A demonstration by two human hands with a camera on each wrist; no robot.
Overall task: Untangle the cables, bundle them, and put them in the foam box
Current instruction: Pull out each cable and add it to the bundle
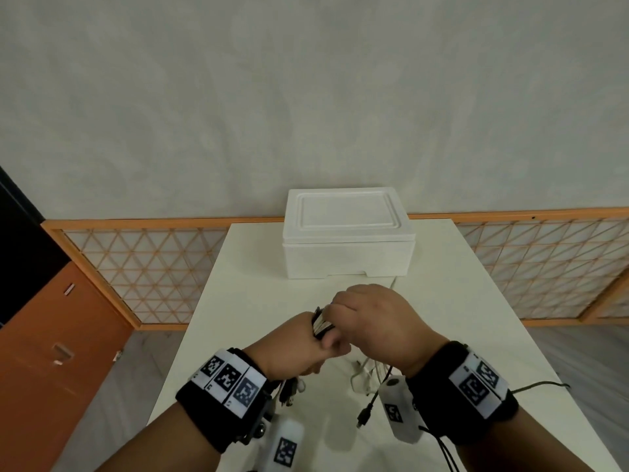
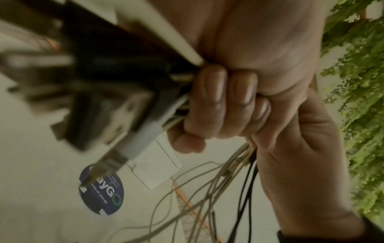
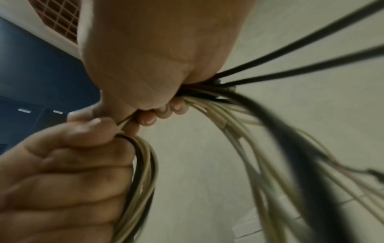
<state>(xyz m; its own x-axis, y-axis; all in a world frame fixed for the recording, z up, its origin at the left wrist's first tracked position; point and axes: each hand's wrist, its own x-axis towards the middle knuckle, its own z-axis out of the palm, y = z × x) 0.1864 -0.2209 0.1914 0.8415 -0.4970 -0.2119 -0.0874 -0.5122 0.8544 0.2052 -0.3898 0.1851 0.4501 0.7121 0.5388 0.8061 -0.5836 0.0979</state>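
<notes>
My left hand point(image 1: 306, 342) makes a fist round a bundle of white and black cables point(image 1: 321, 323), held above the middle of the white table point(image 1: 476, 301). My right hand point(image 1: 367, 315) lies over the bundle's top and grips the same cables. In the left wrist view my curled fingers point(image 2: 224, 105) clamp the strands, and blurred USB plugs point(image 2: 116, 102) stick out beside them. The right wrist view has my right hand point(image 3: 162, 111) pinching the cables point(image 3: 259, 131), while my left hand point(image 3: 68, 164) holds a loop. Loose ends point(image 1: 367, 373) hang to the table. The white foam box point(image 1: 347, 233) stands behind, lid on.
An orange-framed lattice screen point(image 1: 143, 267) runs behind and beside the table. An orange and black cabinet point(image 1: 51, 335) stands at the left. A round blue sticker point(image 2: 101, 189) is on the tabletop. A thin black wire point(image 1: 541, 384) trails from my right wrist band.
</notes>
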